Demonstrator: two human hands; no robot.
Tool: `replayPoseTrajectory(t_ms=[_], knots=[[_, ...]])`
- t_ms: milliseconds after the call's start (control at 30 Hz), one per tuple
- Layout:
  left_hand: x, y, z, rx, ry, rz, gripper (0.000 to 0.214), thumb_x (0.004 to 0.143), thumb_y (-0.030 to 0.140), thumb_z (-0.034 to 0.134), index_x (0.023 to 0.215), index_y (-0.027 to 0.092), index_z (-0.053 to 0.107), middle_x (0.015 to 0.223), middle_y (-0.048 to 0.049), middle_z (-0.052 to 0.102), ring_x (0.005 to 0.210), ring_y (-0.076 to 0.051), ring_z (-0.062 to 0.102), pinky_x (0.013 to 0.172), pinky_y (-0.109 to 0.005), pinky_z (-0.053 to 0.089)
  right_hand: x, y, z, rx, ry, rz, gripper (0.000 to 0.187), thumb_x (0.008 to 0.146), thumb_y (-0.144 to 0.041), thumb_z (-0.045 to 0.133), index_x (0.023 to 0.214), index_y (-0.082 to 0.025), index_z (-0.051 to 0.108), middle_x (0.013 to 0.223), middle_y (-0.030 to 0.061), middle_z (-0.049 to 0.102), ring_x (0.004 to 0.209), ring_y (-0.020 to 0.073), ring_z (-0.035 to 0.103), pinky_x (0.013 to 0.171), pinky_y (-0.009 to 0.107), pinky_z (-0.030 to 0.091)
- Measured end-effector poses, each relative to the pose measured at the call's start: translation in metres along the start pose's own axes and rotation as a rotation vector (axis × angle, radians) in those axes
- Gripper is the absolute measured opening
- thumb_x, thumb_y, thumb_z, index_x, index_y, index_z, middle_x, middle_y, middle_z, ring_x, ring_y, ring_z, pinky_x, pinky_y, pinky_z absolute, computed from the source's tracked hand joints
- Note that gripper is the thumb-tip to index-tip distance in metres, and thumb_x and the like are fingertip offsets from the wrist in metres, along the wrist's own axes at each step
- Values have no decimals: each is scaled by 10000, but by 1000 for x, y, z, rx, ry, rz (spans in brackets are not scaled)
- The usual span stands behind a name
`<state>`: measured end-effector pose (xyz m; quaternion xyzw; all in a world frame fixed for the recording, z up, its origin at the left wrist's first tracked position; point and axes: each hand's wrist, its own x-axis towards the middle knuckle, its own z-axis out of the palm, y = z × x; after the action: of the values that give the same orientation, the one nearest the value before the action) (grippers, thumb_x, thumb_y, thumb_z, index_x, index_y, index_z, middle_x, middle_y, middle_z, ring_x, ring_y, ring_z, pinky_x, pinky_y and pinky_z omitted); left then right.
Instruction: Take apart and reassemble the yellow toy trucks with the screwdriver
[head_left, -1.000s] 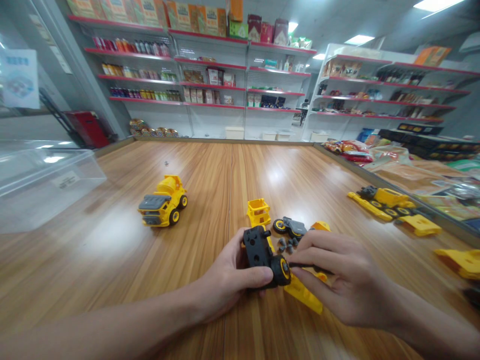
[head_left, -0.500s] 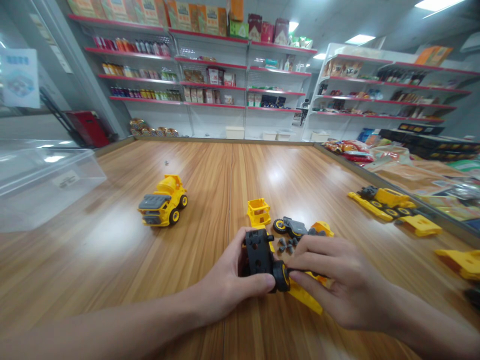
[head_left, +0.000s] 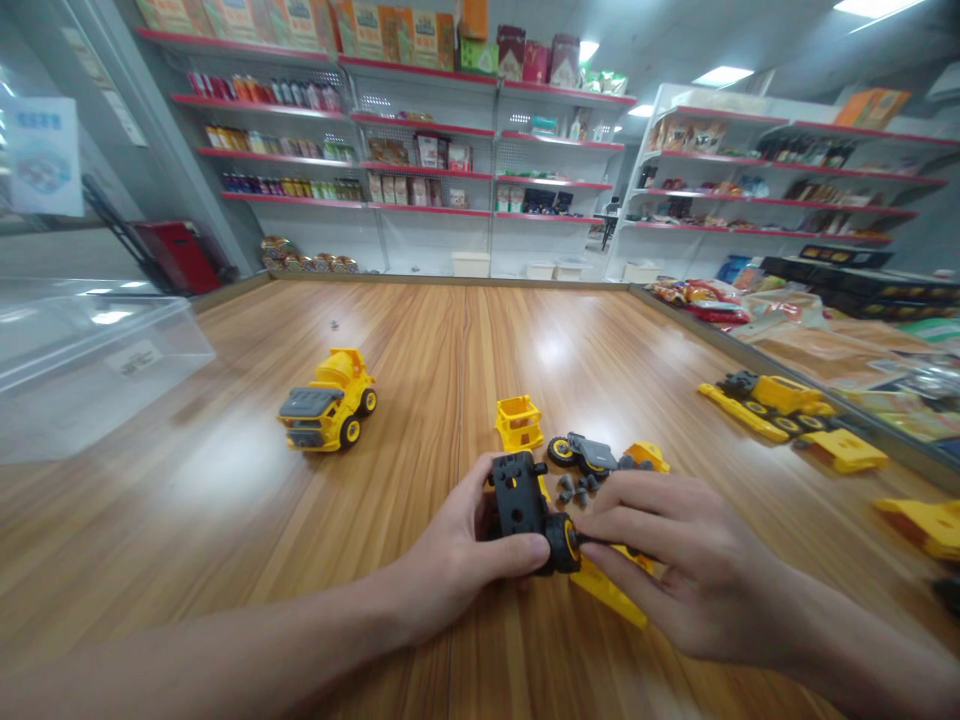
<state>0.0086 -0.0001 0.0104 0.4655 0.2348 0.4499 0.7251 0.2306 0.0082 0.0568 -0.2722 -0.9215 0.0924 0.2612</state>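
My left hand (head_left: 465,555) is closed around a black toy truck chassis (head_left: 517,500), its thumb near a black wheel with a yellow hub (head_left: 562,543). The wheel sits at the chassis's near right corner. Fingers of my right hand (head_left: 667,560) are pinched at the hub, on something dark and thin that they mostly hide. Just beyond the hands are a yellow cab frame (head_left: 519,424), several small grey fasteners (head_left: 576,489) and a grey part (head_left: 591,452) beside another wheel (head_left: 560,450). A yellow toy part (head_left: 611,590) lies partly under my right hand.
A yellow mixer truck (head_left: 330,400) stands left on the wooden table (head_left: 405,330). Further left is a clear plastic bin (head_left: 172,340). More yellow toy parts (head_left: 844,450) lie at right, near the table's raised edge. Stocked shelves (head_left: 420,175) stand behind.
The chassis and wheel have tilted slightly in my left hand and shifted a little upward in view. My right fingers stay at the hub. Nothing was let go.
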Motion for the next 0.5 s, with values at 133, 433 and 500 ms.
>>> replayPoseTrajectory(t_ms=[133, 433, 500], knots=[[0, 0, 1, 33, -12, 16, 493, 810, 183, 737, 1232, 208, 485, 1069, -59, 639, 958, -164, 611, 845, -286, 484, 0, 0, 0, -22, -26, 2, 100, 884, -131, 571, 884, -181, 657, 818, 49, 604, 730, 179, 551, 640, 321, 402], [-1, 5, 4, 122, -20, 51, 507, 804, 189, 742, 1235, 192, 475, 1093, -79, 640, 1037, -214, 599, 910, -352, 473, -1, -5, 0, -7, -84, 68, 76, 881, -125, 537, 892, -171, 596, 822, 48, 603, 715, 172, 542, 625, 308, 399], [-1, 5, 4, 117, -22, 59, 506, 802, 184, 742, 1234, 195, 478, 1104, -76, 640, 1045, -211, 597, 930, -354, 466, -1, -4, 1, -18, -100, 61, 109, 911, -144, 512, 832, -171, 583, 784, 42, 595, 692, 167, 535, 619, 307, 389]])
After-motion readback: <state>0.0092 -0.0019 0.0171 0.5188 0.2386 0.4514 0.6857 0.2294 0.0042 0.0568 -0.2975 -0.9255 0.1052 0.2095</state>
